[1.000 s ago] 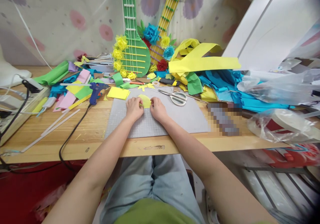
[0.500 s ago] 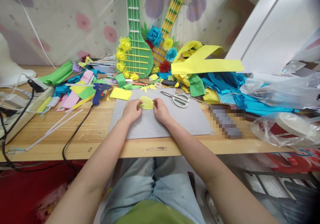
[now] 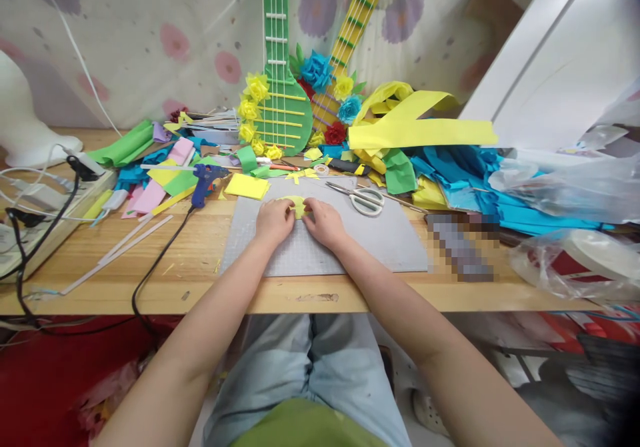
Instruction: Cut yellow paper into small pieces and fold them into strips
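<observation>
A small yellow paper piece (image 3: 299,206) is held above the gray cutting mat (image 3: 390,244), near its far edge, between the left hand (image 3: 275,221) and the right hand (image 3: 326,224). It is spanned crosswise from hand to hand, its far edge directed toward the back of the table (image 3: 200,250); its long axis cannot be told, both ends being covered by fingers. The visible part is thin, plain and bright, with a seemingly rounded far edge. Each side is pinched between thumb and curled fingers.
</observation>
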`<state>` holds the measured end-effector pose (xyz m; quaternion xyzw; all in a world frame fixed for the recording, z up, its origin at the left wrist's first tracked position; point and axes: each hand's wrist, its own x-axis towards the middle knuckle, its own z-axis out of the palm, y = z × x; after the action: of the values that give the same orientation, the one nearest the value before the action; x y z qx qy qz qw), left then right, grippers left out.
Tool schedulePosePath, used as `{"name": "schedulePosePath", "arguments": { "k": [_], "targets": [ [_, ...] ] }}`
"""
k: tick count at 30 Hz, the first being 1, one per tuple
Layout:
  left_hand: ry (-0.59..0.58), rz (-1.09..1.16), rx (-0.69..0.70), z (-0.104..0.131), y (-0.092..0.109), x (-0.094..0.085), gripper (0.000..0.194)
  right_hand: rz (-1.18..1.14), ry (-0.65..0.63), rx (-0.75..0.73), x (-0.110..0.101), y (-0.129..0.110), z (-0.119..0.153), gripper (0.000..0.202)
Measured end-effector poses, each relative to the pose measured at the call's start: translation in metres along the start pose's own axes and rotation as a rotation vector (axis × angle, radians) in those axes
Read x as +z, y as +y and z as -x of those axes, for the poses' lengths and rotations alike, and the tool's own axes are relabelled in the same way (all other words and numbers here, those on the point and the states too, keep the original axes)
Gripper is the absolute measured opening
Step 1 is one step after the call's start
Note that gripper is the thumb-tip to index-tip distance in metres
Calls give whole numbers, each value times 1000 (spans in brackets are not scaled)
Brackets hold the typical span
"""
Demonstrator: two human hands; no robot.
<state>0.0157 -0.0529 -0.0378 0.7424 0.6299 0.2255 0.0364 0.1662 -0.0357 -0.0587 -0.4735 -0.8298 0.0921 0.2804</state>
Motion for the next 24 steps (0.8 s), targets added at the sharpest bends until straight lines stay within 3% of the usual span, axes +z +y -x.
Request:
{"name": "schedulePosePath", "arguments": {
  "k": [5,9,18,24],
  "targets": [
    [-41,115,104,1,-16,-7,40,-20,12,6,-3,2,1,31],
    [-56,101,67,1,-22,-6,34,38,-24,-41,-5,-1,0,34],
    [-34,66,53,1,-14,-4,33,216,-171,-159,-14,-12,-20,26],
    [-29,132,-6,0,-19,-6,52,125,-93,-128,-8,-17,-15,33]
  ]
}}
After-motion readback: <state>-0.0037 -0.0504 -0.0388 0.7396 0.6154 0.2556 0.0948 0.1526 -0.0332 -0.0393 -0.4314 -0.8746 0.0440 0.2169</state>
